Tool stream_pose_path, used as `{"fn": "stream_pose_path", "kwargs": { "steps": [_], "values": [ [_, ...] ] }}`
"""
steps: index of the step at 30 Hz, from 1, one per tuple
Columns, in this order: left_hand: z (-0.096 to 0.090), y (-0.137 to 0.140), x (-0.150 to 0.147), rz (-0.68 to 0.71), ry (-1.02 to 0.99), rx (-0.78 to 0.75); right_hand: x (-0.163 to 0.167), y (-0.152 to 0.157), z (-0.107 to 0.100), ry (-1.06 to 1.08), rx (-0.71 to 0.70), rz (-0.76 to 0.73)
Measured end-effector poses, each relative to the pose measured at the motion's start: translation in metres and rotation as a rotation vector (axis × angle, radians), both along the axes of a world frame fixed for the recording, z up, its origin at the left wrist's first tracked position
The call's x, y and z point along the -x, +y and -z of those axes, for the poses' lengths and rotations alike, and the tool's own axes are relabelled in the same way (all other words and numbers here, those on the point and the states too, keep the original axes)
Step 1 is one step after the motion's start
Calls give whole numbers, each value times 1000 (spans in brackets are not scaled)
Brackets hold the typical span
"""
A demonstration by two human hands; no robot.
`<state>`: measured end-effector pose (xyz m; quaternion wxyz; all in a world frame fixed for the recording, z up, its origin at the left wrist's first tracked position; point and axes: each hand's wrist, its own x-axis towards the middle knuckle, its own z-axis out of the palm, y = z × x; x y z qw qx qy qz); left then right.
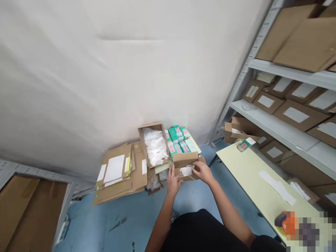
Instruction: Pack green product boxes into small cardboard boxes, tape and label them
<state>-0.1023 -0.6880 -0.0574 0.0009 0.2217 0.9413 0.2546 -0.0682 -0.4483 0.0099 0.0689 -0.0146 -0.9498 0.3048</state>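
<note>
A small open cardboard box (185, 159) is in front of me at the edge of the table, with its back flap standing up. White, thin-looking packets (187, 170) lie inside it. My left hand (173, 181) grips the box at its left side, fingers up along the wall. Over the box's right part is my right hand (203, 172), its fingers bent down at the packets; what is between them, if anything, is hidden. Just behind, green and pink small boxes (178, 140) stand in rows. A larger open carton (140, 134) full of white plastic bags (154, 145) is on the left.
Flattened cardboard (140, 171) is stacked at the left. A pale yellow table (236, 164) on the right bears a green packet (244, 145), a white paper strip (278, 187) and a tape roll (280, 222). Metal shelving (275, 119) with cartons rises beyond it.
</note>
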Motion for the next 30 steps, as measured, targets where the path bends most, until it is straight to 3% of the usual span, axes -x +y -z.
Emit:
{"fn": "stream_pose_path", "kwargs": {
  "steps": [7, 14, 21, 30],
  "values": [
    [-11, 135, -15, 302, -71, 67, -83, 135, 31, 75, -17, 374],
    [-3, 274, -42, 559, -69, 59, -178, 251, 55, 115, -20, 697],
    [10, 396, -41, 867, -214, 118, -235, 308, 74, 152, 33, 1005],
    [45, 547, -1, 1171, -246, 199, -222, 354, 79, 100, 124, 1225]
  ]
}}
